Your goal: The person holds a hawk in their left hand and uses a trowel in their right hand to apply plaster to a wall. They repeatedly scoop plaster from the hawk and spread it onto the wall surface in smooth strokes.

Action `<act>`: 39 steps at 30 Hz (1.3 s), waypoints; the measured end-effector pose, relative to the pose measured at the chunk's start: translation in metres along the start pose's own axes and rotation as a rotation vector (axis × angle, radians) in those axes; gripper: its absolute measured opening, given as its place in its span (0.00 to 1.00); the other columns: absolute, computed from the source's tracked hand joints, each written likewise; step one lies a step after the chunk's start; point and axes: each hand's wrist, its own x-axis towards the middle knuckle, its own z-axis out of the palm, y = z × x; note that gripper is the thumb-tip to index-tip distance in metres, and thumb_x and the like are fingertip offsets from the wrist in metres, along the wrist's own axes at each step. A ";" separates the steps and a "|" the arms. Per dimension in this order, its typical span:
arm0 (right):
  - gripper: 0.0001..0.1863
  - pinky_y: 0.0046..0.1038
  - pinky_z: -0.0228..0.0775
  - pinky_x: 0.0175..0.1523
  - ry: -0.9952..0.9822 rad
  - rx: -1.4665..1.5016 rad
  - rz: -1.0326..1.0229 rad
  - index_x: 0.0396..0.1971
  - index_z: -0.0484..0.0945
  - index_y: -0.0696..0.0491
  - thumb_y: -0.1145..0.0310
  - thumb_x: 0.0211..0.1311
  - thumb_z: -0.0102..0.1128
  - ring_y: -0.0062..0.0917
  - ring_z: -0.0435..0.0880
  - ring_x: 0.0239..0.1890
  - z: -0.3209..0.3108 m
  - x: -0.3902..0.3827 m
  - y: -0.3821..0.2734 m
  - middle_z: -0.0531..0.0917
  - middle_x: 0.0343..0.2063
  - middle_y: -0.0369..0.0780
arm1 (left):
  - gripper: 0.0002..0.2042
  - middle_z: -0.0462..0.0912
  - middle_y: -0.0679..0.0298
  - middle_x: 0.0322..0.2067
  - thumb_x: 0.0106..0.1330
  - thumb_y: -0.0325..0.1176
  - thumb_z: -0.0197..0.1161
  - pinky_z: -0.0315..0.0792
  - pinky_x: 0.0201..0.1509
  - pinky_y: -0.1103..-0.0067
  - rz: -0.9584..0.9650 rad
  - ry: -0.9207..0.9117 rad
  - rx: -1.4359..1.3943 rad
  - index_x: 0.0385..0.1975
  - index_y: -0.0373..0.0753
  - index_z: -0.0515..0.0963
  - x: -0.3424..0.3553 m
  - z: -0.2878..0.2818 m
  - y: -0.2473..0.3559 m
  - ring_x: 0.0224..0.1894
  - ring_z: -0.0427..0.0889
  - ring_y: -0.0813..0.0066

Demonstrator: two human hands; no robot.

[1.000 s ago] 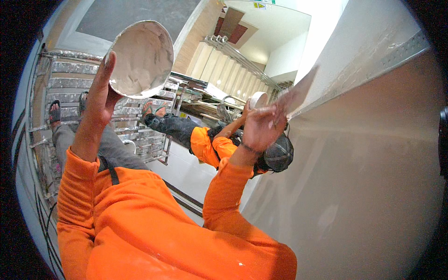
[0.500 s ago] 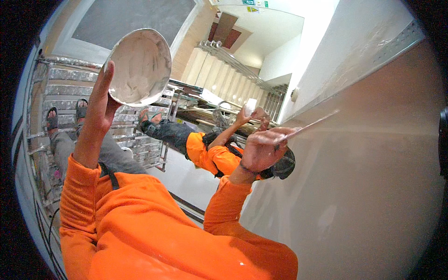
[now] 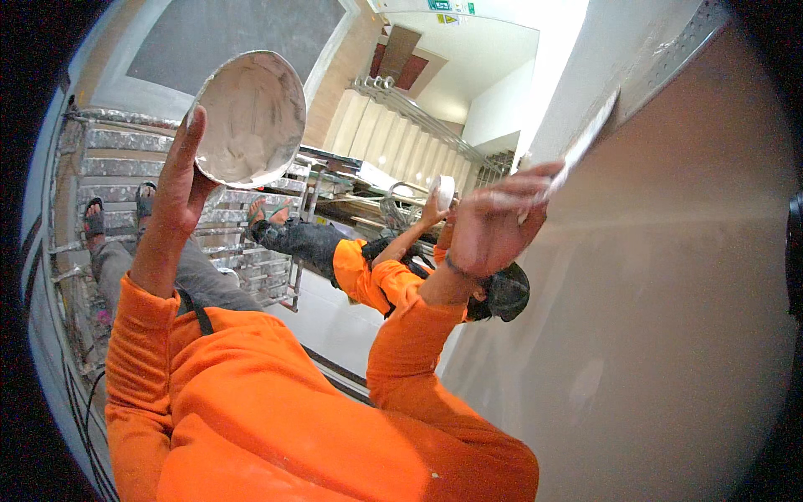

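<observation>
At the upper left, my left hand (image 3: 186, 167) grips a round bowl (image 3: 251, 119) by its side, thumb over the rim. Greyish-pink wet plaster coats the bowl's inside. My right hand (image 3: 502, 217) is raised at the right, its fingers closed round a putty knife (image 3: 590, 132) smeared with white. The blade, seen nearly edge-on, lies against the wall corner beside a perforated metal corner bead (image 3: 682, 52). Brown board (image 3: 669, 251) with pale smears spreads below that corner. My fingers partly hide the knife's handle.
I stand on a plaster-spattered slatted scaffold platform (image 3: 125, 163). Ahead, a co-worker (image 3: 389, 280) in an orange top and dark cap holds a white roll (image 3: 443, 192). Stacked boards and pipes (image 3: 401, 117) lie beyond. Black cables (image 3: 79, 418) run along the lower left.
My right hand has moved up and to the right, bringing the putty knife to the corner bead. The bowl has barely shifted. The co-worker's white roll has turned.
</observation>
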 end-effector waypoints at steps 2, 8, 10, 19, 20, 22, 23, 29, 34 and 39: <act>0.22 0.30 0.80 0.48 -0.017 -0.022 0.002 0.54 0.74 0.49 0.77 0.59 0.52 0.27 0.83 0.47 0.002 -0.023 0.013 0.80 0.51 0.36 | 0.37 0.66 0.60 0.60 0.61 0.57 0.61 0.72 0.58 0.70 0.021 -0.012 0.005 0.65 0.43 0.59 0.003 -0.001 0.000 0.60 0.70 0.65; 0.22 0.30 0.78 0.52 0.103 -0.139 -0.047 0.58 0.70 0.51 0.75 0.62 0.51 0.29 0.81 0.47 -0.033 -0.044 0.000 0.79 0.51 0.40 | 0.36 0.62 0.65 0.65 0.63 0.52 0.61 0.66 0.62 0.72 0.069 -0.016 0.090 0.68 0.44 0.57 -0.008 0.002 0.001 0.66 0.61 0.70; 0.23 0.30 0.78 0.52 0.219 -0.132 -0.100 0.58 0.69 0.53 0.76 0.61 0.51 0.29 0.80 0.49 -0.031 -0.031 -0.002 0.78 0.52 0.41 | 0.36 0.62 0.65 0.64 0.63 0.52 0.61 0.66 0.62 0.71 0.059 -0.021 0.077 0.68 0.44 0.57 -0.007 0.000 0.000 0.66 0.62 0.69; 0.24 0.33 0.80 0.49 0.012 0.074 -0.023 0.59 0.69 0.51 0.73 0.61 0.51 0.33 0.80 0.50 0.020 -0.010 0.008 0.75 0.56 0.41 | 0.36 0.64 0.65 0.63 0.61 0.54 0.62 0.67 0.62 0.72 -0.006 0.015 -0.047 0.66 0.42 0.60 0.005 -0.009 -0.004 0.63 0.66 0.69; 0.23 0.33 0.80 0.48 0.007 0.076 -0.017 0.59 0.70 0.50 0.72 0.61 0.52 0.31 0.80 0.49 0.016 -0.019 0.013 0.76 0.55 0.40 | 0.37 0.64 0.65 0.63 0.61 0.55 0.62 0.67 0.62 0.72 -0.006 0.034 -0.042 0.65 0.42 0.60 0.004 -0.007 -0.004 0.63 0.66 0.69; 0.22 0.32 0.81 0.46 0.030 0.018 -0.068 0.56 0.71 0.52 0.71 0.61 0.52 0.28 0.80 0.47 -0.004 -0.032 0.013 0.77 0.54 0.41 | 0.36 0.64 0.65 0.63 0.62 0.53 0.62 0.66 0.62 0.72 -0.014 0.046 -0.058 0.66 0.42 0.60 0.005 -0.006 -0.004 0.63 0.65 0.69; 0.21 0.31 0.81 0.46 0.037 -0.032 -0.077 0.56 0.72 0.52 0.71 0.61 0.52 0.28 0.80 0.47 -0.016 -0.036 0.012 0.77 0.54 0.42 | 0.35 0.63 0.65 0.64 0.63 0.51 0.62 0.65 0.63 0.72 -0.018 0.041 -0.083 0.66 0.42 0.59 0.006 -0.008 -0.004 0.64 0.65 0.68; 0.23 0.29 0.79 0.49 0.142 -0.080 -0.096 0.57 0.70 0.53 0.78 0.61 0.50 0.28 0.80 0.51 -0.029 0.001 -0.007 0.77 0.54 0.38 | 0.34 0.63 0.62 0.63 0.63 0.50 0.61 0.68 0.61 0.71 0.005 0.046 -0.003 0.66 0.44 0.58 0.000 -0.004 -0.001 0.63 0.66 0.66; 0.21 0.31 0.79 0.49 0.018 -0.059 -0.072 0.57 0.71 0.53 0.77 0.62 0.50 0.29 0.80 0.51 -0.001 0.018 -0.003 0.76 0.55 0.38 | 0.37 0.65 0.60 0.60 0.61 0.57 0.61 0.73 0.57 0.70 0.008 0.041 0.052 0.66 0.44 0.58 0.001 -0.006 -0.003 0.61 0.69 0.65; 0.21 0.32 0.79 0.49 -0.088 -0.068 0.042 0.57 0.72 0.51 0.74 0.62 0.51 0.29 0.82 0.49 0.000 -0.018 0.019 0.78 0.54 0.37 | 0.39 0.66 0.60 0.59 0.60 0.59 0.60 0.74 0.56 0.70 0.037 0.044 0.037 0.66 0.44 0.57 0.000 -0.004 -0.001 0.60 0.70 0.64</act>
